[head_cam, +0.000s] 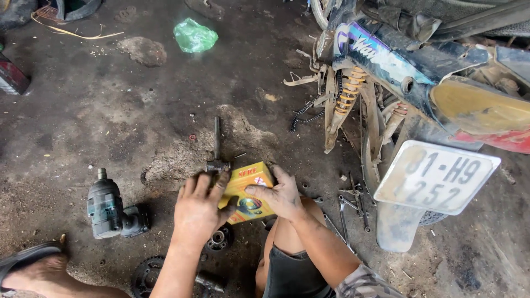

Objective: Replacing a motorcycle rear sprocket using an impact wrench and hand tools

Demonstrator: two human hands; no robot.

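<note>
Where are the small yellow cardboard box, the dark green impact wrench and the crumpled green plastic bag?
small yellow cardboard box (249, 190): head view, on its printed top face between the hands.
dark green impact wrench (106, 207): head view, on its motor body.
crumpled green plastic bag (194, 36): head view, on its middle.

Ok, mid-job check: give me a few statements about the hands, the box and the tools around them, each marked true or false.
1. Both hands hold the small yellow box. True: left hand and right hand each have a grip on it.
2. The impact wrench lies right of the box. False: it lies on the ground to its left.
3. A green plastic bag lies on the ground farther off. True.
4. The motorcycle's licence plate is black. False: it is white.
5. A T-handle wrench lies just beyond the left hand. True.
</note>
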